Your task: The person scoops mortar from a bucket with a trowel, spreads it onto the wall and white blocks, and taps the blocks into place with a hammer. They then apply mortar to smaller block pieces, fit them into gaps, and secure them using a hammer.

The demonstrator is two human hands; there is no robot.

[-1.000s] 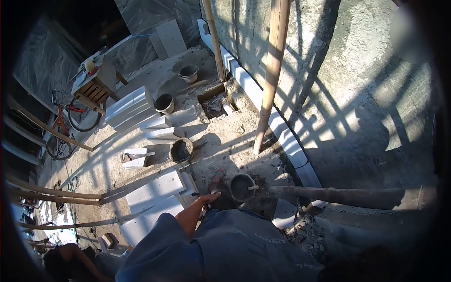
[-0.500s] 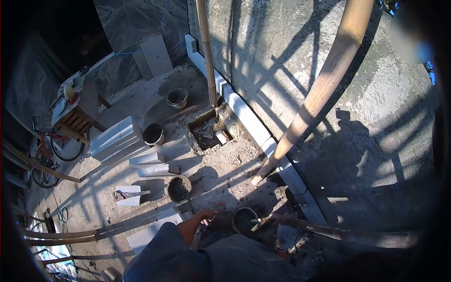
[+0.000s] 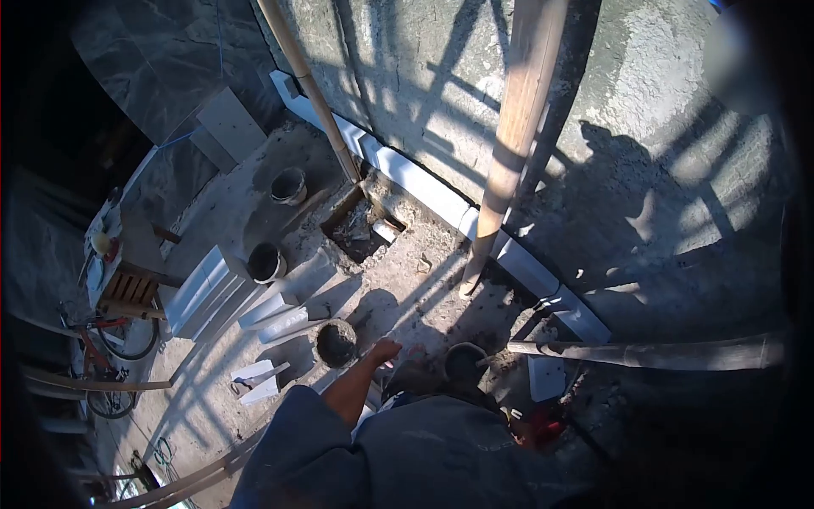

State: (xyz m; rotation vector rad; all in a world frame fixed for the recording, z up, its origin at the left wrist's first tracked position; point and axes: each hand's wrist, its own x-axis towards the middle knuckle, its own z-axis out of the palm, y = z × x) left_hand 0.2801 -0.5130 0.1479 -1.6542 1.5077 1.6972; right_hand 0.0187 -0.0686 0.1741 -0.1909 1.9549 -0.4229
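Observation:
My left hand (image 3: 384, 351) is stretched out ahead of me with its fingers curled closed; I cannot tell what is in them. Beside it stands a mortar bucket (image 3: 337, 343), and a thin red thing (image 3: 415, 349) lies on the ground just past the fingers. My right hand (image 3: 541, 427) is low at my side in deep shadow, its fingers lost in the dark. A white block (image 3: 547, 379) lies near it. Between the hands sits another dark bucket (image 3: 465, 365) with a light handle at its rim.
White blocks (image 3: 415, 176) line the wall base. Bamboo poles (image 3: 509, 153) lean there, and one pole (image 3: 653, 352) crosses low at right. A square pit (image 3: 363, 227) opens in the floor. Stacked blocks (image 3: 208, 288), more buckets (image 3: 288, 186), a wooden table (image 3: 127, 288) and a bicycle (image 3: 110, 356) are left.
My view has turned and shifted, so the poles and wall blocks sit differently. My left arm now reaches farther forward, and a dim reddish right hand shows more plainly at my side.

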